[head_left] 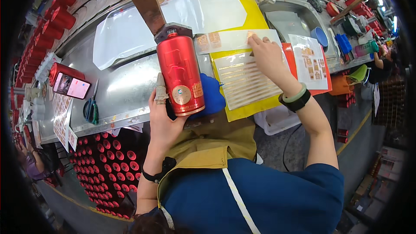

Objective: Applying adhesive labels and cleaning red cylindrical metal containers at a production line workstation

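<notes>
Shiny sheet-metal bench, curved by the lens. Left hand wraps the glossy red cylindrical bottle, upright at the bench's near edge. Right hand, fingers spread, presses on a clear sticker sheet over yellow backing paper.

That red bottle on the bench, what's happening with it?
A person at a metal workbench steadies the red bottle with the left hand; it lies on a blue cushion and already carries a round gold sticker near its base. The right hand rests its fingertips on a strip of gold stickers lying over a yellow sheet. Scissors and a phone lie to the left.
</notes>
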The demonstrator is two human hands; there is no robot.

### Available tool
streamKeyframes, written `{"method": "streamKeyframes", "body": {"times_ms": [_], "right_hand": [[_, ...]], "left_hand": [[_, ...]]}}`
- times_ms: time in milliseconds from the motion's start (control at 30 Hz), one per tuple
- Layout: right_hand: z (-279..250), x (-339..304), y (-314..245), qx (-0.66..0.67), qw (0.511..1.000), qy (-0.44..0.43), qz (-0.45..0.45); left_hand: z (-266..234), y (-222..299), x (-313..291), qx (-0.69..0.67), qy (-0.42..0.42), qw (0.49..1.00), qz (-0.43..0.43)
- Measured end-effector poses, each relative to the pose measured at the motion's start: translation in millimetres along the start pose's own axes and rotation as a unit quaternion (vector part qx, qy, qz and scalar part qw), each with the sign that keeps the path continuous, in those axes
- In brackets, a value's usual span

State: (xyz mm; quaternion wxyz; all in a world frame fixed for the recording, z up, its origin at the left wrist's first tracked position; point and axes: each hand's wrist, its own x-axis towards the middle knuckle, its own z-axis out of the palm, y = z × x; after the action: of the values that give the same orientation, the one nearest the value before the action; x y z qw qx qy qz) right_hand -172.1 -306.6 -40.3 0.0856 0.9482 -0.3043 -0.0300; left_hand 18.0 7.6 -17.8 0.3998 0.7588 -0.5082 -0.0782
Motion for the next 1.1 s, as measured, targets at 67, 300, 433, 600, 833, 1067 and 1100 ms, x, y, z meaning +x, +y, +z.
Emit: {"method": "streamKeyframes", "body": {"times_ms": [67,300,433,600,833,1067,1100], "right_hand": [[6,-9,21,0.016,1.0,0.012,0.017],[11,-18,29,0.074,0.994,0.08,0.006],[2,-18,40,0.118,0.991,0.059,0.027],[4,-27,133,0.205,0.968,0.036,0.138],[44,-57,295,0.162,0.958,-0.051,0.233],[75,-29,320,0.176,0.968,-0.049,0.174],[77,-23,324,0.178,0.968,-0.048,0.171]], "left_hand": [[0,0,1,0.0,-0.009,1.0,-0.006],[5,2,0,-0.081,-0.002,0.994,-0.068],[5,-2,-1,-0.063,-0.013,0.997,-0.05],[4,3,0,-0.069,-0.021,0.995,-0.07],[6,0,-1,-0.079,-0.01,0.995,-0.06],[6,0,0,-0.07,-0.014,0.995,-0.066],[4,3,1,-0.068,-0.012,0.995,-0.067]]}}
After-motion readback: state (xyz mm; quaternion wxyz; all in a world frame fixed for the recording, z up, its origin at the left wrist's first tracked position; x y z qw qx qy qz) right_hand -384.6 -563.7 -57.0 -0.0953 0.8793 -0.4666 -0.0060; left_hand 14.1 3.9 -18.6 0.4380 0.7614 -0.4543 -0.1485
